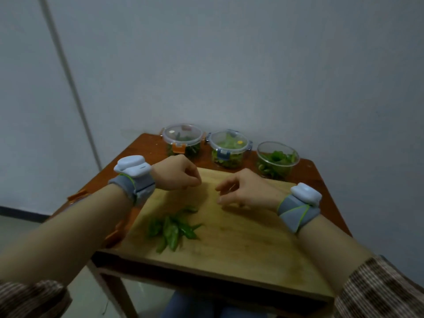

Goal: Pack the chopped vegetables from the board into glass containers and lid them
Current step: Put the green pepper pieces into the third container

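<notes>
A pile of chopped green pepper pieces (pixel 174 228) lies on the near left part of the wooden cutting board (pixel 241 244). My left hand (pixel 177 173) hovers over the board's far left edge, fingers loosely curled, with nothing visible in it. My right hand (pixel 243 191) hovers over the board's far middle, fingers also loosely curled and empty. Behind the board stand three glass containers of greens: one lidded with orange clips (pixel 182 140), one lidded with blue clips (pixel 229 146), and an open one (pixel 277 159) at the right.
The board covers most of a small brown table (pixel 146 150) set against a grey wall. An orange-clipped lid (pixel 114 235) lies left of the board, mostly hidden under my left forearm. Both wrists wear grey bands with white devices.
</notes>
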